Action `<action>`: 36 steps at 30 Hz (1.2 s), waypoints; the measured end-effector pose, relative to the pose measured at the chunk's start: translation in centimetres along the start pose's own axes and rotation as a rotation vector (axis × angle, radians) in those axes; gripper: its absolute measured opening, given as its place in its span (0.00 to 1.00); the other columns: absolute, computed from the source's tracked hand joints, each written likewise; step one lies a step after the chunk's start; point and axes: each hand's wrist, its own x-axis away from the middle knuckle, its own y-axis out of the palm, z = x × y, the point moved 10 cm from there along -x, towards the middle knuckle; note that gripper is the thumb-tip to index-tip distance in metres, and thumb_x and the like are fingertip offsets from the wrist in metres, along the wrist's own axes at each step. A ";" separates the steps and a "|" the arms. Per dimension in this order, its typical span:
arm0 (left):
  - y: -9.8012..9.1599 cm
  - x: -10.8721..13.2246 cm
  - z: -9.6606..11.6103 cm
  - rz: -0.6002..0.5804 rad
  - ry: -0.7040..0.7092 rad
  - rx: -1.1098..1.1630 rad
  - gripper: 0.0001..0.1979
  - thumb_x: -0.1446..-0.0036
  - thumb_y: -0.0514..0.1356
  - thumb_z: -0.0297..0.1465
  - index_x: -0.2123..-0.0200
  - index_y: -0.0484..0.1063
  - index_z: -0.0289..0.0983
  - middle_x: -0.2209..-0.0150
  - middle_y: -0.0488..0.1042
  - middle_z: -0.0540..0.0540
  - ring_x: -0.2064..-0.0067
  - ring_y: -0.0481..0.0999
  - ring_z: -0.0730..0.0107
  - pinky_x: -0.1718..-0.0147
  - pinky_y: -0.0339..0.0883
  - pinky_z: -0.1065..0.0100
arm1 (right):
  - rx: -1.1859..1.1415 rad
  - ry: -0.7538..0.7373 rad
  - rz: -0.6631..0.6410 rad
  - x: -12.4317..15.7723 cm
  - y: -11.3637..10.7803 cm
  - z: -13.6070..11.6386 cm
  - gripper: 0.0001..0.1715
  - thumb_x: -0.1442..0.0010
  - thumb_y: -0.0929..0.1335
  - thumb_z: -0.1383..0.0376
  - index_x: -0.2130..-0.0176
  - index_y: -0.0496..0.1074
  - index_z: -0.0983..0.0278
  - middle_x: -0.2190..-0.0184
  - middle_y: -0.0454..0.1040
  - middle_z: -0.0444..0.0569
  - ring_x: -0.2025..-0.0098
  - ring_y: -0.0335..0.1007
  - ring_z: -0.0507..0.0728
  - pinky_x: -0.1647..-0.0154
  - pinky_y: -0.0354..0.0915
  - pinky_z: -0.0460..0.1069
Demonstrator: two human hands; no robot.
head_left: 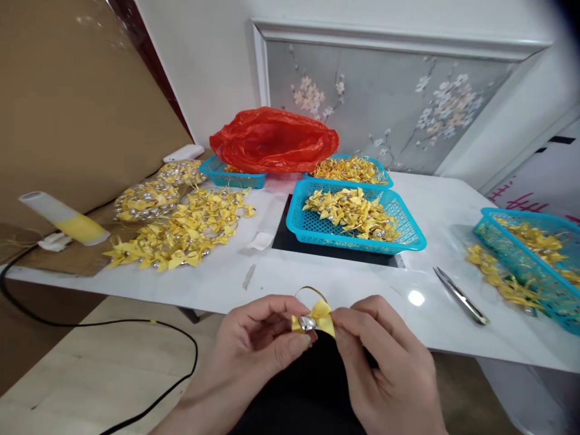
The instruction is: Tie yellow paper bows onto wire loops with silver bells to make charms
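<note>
bow: yellow | bauble: shiny silver | left fingers, right fingers: pinching bow

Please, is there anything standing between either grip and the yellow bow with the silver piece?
Nothing visible: the left grip holds the yellow bow near its silver piece, and the right grip touches its other end.

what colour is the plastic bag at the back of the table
The plastic bag is bright red; the head view shows it.
</note>
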 end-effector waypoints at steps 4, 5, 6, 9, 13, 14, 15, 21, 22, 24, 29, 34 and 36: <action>-0.2 0.0 0.1 0.018 0.007 -0.117 0.13 0.54 0.73 0.37 0.65 0.80 0.40 0.71 0.78 0.50 0.69 0.73 0.74 0.69 0.66 0.76 | -0.002 0.028 0.028 0.5 0.2 0.2 0.12 0.36 0.64 0.78 0.61 0.73 0.66 0.71 0.64 0.45 0.72 0.65 0.48 0.74 0.63 0.44; -0.1 0.0 0.3 0.027 0.021 -0.154 0.12 0.54 0.73 0.36 0.66 0.79 0.40 0.71 0.77 0.51 0.69 0.72 0.74 0.70 0.65 0.76 | -0.001 0.038 0.034 0.6 0.3 0.2 0.12 0.36 0.64 0.78 0.61 0.73 0.66 0.71 0.64 0.45 0.72 0.65 0.49 0.74 0.62 0.44; -0.1 0.0 0.6 0.044 0.040 -0.193 0.12 0.54 0.73 0.35 0.67 0.78 0.39 0.72 0.76 0.52 0.70 0.70 0.74 0.71 0.64 0.77 | 0.000 0.046 0.037 0.6 0.4 0.1 0.12 0.36 0.63 0.78 0.61 0.73 0.66 0.71 0.64 0.45 0.72 0.65 0.49 0.74 0.62 0.44; -0.1 -0.1 1.5 0.101 0.103 -0.283 0.08 0.51 0.71 0.34 0.70 0.77 0.38 0.75 0.73 0.53 0.72 0.69 0.75 0.72 0.64 0.76 | 0.000 0.047 0.030 0.8 0.6 -0.1 0.11 0.36 0.64 0.78 0.61 0.73 0.66 0.71 0.64 0.46 0.72 0.65 0.49 0.73 0.62 0.45; 0.5 -0.3 1.6 0.073 0.113 -0.279 0.10 0.44 0.65 0.37 0.73 0.76 0.37 0.78 0.73 0.52 0.74 0.70 0.74 0.73 0.65 0.75 | -0.021 0.045 0.027 1.0 0.8 -0.2 0.11 0.36 0.64 0.78 0.61 0.73 0.66 0.71 0.64 0.47 0.73 0.65 0.50 0.74 0.63 0.45; 0.5 -0.4 1.5 0.064 0.105 -0.264 0.11 0.42 0.65 0.37 0.73 0.76 0.37 0.79 0.73 0.53 0.75 0.69 0.74 0.73 0.65 0.75 | -0.025 0.047 0.028 1.0 0.8 -0.2 0.11 0.36 0.64 0.78 0.61 0.73 0.67 0.71 0.64 0.47 0.73 0.65 0.50 0.73 0.63 0.45; 0.6 -0.5 1.3 0.054 0.098 -0.246 0.11 0.41 0.64 0.38 0.72 0.76 0.37 0.79 0.73 0.53 0.75 0.69 0.74 0.73 0.65 0.75 | -0.026 0.053 0.028 1.0 0.8 -0.1 0.11 0.36 0.64 0.78 0.61 0.73 0.67 0.71 0.64 0.47 0.72 0.65 0.50 0.73 0.63 0.45; 0.8 -0.4 0.4 -0.019 0.054 -0.131 0.11 0.39 0.63 0.37 0.70 0.75 0.36 0.76 0.73 0.51 0.72 0.69 0.74 0.71 0.65 0.74 | -0.057 0.106 0.029 1.0 0.9 0.3 0.11 0.35 0.63 0.77 0.62 0.73 0.66 0.71 0.65 0.46 0.73 0.65 0.51 0.73 0.63 0.46; 0.8 -0.4 0.3 -0.023 0.049 -0.106 0.11 0.39 0.63 0.37 0.70 0.75 0.36 0.76 0.73 0.51 0.72 0.69 0.74 0.71 0.65 0.74 | -0.069 0.110 0.030 1.0 1.0 0.3 0.12 0.35 0.63 0.77 0.62 0.73 0.65 0.71 0.65 0.46 0.73 0.65 0.51 0.74 0.64 0.46; 0.9 -0.4 0.3 -0.024 0.036 -0.049 0.11 0.40 0.64 0.37 0.70 0.75 0.36 0.76 0.73 0.51 0.73 0.68 0.74 0.71 0.64 0.74 | -0.085 0.111 0.029 1.1 1.1 0.3 0.12 0.35 0.63 0.77 0.61 0.74 0.65 0.71 0.65 0.47 0.73 0.65 0.51 0.74 0.64 0.47; 1.2 -0.3 -0.4 -0.026 -0.031 0.096 0.11 0.43 0.67 0.37 0.71 0.76 0.35 0.78 0.72 0.52 0.75 0.66 0.77 0.72 0.62 0.75 | -0.087 0.099 0.045 1.3 1.1 0.3 0.13 0.36 0.63 0.78 0.59 0.74 0.65 0.71 0.64 0.47 0.72 0.64 0.52 0.75 0.63 0.47; 1.3 -0.4 -0.7 -0.023 -0.060 0.161 0.10 0.43 0.67 0.35 0.71 0.76 0.34 0.77 0.73 0.51 0.74 0.66 0.77 0.72 0.62 0.77 | -0.091 0.108 0.043 1.4 1.2 0.5 0.15 0.35 0.62 0.78 0.58 0.74 0.64 0.71 0.63 0.46 0.73 0.64 0.51 0.76 0.62 0.46; 1.4 -0.4 -0.7 -0.031 -0.069 0.174 0.10 0.43 0.67 0.35 0.72 0.76 0.34 0.77 0.72 0.51 0.74 0.66 0.78 0.73 0.62 0.77 | -0.109 0.117 0.033 1.5 1.4 0.6 0.15 0.35 0.62 0.78 0.58 0.74 0.64 0.71 0.63 0.46 0.73 0.63 0.51 0.76 0.61 0.46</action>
